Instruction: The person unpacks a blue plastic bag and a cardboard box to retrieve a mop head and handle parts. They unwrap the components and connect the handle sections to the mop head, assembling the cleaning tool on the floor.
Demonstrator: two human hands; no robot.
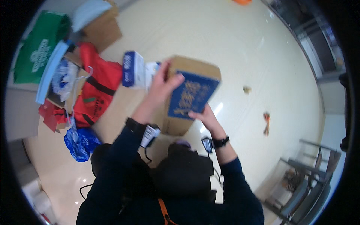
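A brown cardboard box point(195, 62) with a blue printed panel is held up in front of me, tilted. My left hand point(164, 83) grips its upper left edge, with the thumb lying over the blue panel. At the lower right edge, my right hand point(204, 115) has its thumb on the front; its other fingers are hidden behind the box. Beyond my left hand stand a blue-and-white pack point(133, 69) and a second white-and-blue pack point(150, 71), partly covered by that hand. Black bands with small cabled devices sit at both wrists.
On the left lie a red bag point(98, 84), a green bag point(41, 48), a blue plastic bag point(80, 144) and an open cardboard box point(103, 32). Small scraps point(246, 89) and an orange-brown item point(266, 123) lie on the floor. A metal rack or chair point(307, 183) stands at lower right.
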